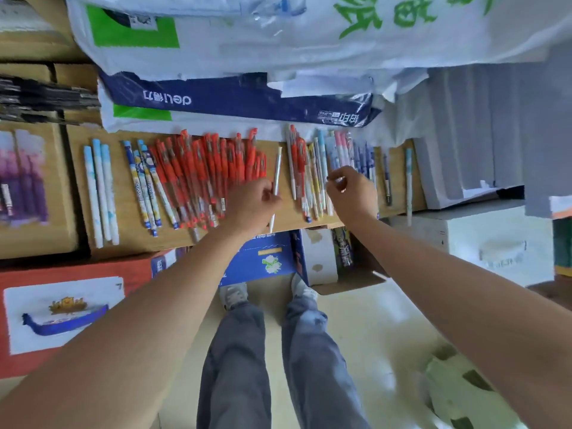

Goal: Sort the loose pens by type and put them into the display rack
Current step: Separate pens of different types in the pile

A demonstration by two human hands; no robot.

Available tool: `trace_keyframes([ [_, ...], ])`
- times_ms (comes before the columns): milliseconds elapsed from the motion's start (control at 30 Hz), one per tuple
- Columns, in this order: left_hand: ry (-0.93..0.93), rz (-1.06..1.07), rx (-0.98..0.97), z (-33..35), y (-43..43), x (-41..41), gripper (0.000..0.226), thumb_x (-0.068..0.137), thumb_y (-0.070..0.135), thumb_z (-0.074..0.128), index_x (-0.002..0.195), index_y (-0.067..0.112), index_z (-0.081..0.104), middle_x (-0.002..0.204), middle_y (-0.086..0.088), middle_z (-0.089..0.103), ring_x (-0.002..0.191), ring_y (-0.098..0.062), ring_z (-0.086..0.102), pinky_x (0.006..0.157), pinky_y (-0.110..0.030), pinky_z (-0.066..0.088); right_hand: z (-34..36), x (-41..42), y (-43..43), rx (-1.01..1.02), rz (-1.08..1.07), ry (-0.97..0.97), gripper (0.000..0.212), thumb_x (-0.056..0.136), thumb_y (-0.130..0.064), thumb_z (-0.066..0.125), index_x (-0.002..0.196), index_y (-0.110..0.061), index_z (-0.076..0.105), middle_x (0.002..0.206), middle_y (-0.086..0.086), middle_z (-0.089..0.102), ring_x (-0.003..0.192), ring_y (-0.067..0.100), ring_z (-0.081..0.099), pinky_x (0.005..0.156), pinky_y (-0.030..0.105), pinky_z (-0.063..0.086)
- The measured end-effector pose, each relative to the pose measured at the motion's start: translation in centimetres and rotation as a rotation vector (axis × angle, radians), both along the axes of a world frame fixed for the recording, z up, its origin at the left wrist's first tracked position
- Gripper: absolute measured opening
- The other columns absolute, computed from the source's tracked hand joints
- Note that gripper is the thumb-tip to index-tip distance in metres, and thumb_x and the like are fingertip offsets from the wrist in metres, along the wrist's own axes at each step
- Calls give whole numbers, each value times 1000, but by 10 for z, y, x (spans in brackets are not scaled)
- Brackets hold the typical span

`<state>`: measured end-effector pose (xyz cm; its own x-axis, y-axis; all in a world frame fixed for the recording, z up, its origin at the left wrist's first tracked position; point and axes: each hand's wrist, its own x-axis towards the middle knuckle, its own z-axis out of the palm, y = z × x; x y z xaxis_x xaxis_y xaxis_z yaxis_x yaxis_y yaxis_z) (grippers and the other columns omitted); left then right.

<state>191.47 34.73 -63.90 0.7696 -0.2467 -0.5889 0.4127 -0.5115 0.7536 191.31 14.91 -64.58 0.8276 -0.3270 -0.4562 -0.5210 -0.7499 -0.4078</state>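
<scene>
White pen, near-to-far (left hand)

The left hand hides the middle of the white pen it holds and the near ends of some red pens, which smear together in blur near the middle of the worktop. The right hand covers the near ends of the mixed pens toward the worktop's right end, and whether its curled fingers pinch anything cannot be told. At the view's left edge a box is cut off, its purple picture too blurred to make out.
</scene>
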Motion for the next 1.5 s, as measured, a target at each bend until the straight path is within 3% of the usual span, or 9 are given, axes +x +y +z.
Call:
trace_keyframes([
  [167, 34, -8, 18, -11, -25, 0, 21, 84, 29, 56, 83, 8, 59, 82, -20, 66, 79, -39, 65, 68, -56, 54, -13, -8, -14, 17, 213, 62, 22, 91, -23, 61, 112, -21, 66, 77, -5, 64, 57, 7, 53, 45, 17, 35],
  [267, 50, 3, 58, -15, -30, 1, 15, 88, 21, 58, 73, 21, 55, 82, -17, 67, 81, -37, 66, 69, -56, 55, -19, -8, -18, -84, 215, 65, 17, 91, -27, 60, 106, -22, 66, 83, 1, 69, 66, 16, 57, 45, 18, 33],
  [500, 58, 6, 97, -18, -37, 4, 21, 90, 26, 57, 70, 24, 52, 83, -11, 69, 82, -30, 67, 71, -54, 55, -23, -1, -20, -216, 256, 66, 14, 92, -20, 57, 101, -10, 59, 85, 7, 65, 73, 25, 61, 58, 30, 46],
  [633, 76, 25, 80, -18, -37, 4, 30, 80, 42, 51, 71, 14, 51, 81, -19, 67, 84, -38, 66, 70, -58, 54, -24, -4, -19, -269, 318, 82, 17, 94, -23, 57, 105, -11, 52, 77, 4, 58, 65, 22, 54, 54, 28, 38],
  [733, 78, 33, 71, -19, -36, 5, 38, 78, 44, 49, 74, 7, 52, 81, -22, 66, 84, -40, 65, 69, -59, 54, -27, -8, -18, -243, 289, 43, 18, 93, -23, 59, 106, -13, 51, 75, 3, 61, 65, 23, 59, 52, 28, 38],
  [1067, 86, 29, 97, -22, -42, 8, 22, 91, 26, 56, 80, 7, 57, 80, -15, 69, 76, -34, 67, 70, -56, 55, -27, -3, -20, -234, 274, 63, 29, 93, -26, 59, 113, -10, 45, 87, 7, 64, 75, 27, 63, 55, 30, 38],
  [1233, 106, 62, 79, -18, -51, 7, 28, 94, 19, 56, 89, -8, 55, 80, -16, 68, 78, -30, 68, 68, -52, 57, -25, -4, -21, -232, 316, 85, 28, 91, -29, 58, 108, -10, 48, 78, 3, 55, 68, 24, 56, 56, 29, 36],
  [1433, 90, 56, 94, -18, -53, 6, 30, 95, 22, 56, 91, -7, 57, 76, -7, 68, 77, -31, 68, 69, -53, 56, -25, 0, -18, -276, 384, 81, 25, 88, -25, 54, 101, -11, 37, 61, -2, 39, 58, 24, 48, 50, 28, 29],
  [1500, 94, 65, 83, -18, -55, 6, 28, 95, 22, 56, 94, -7, 58, 77, -6, 68, 77, -29, 68, 70, -51, 57, -26, 2, -19, -277, 387, 77, 22, 89, -25, 53, 98, -11, 38, 63, -1, 42, 60, 24, 47, 52, 28, 29],
])
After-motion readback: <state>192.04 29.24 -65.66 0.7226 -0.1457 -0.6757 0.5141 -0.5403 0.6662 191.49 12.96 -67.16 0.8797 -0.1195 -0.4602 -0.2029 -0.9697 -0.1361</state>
